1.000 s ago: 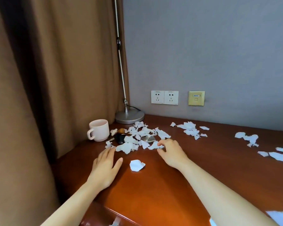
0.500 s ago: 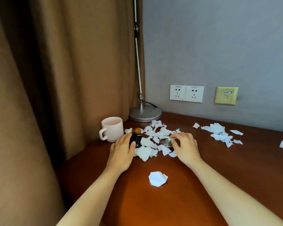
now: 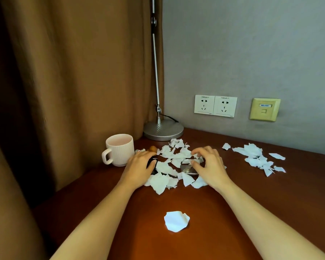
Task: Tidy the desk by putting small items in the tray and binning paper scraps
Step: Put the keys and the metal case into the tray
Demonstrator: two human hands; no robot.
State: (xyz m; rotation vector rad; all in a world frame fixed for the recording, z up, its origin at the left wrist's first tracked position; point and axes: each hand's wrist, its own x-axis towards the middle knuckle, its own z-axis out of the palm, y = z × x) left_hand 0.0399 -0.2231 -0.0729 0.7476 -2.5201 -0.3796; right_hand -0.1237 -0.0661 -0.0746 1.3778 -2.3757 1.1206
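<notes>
Now | left hand (image 3: 139,168) curled over small black object (image 3: 152,163) beside white ribbed mug (image 3: 120,150) | right hand (image 3: 207,166), fingers apart, clawed over torn white paper scraps (image 3: 169,166) right of mug

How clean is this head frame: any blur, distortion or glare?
Head view: wide-angle bowing bends the lamp pole and curtain; soft sheen on the desk; both hands look sharp; the dark object under the left hand stays murky.
</notes>
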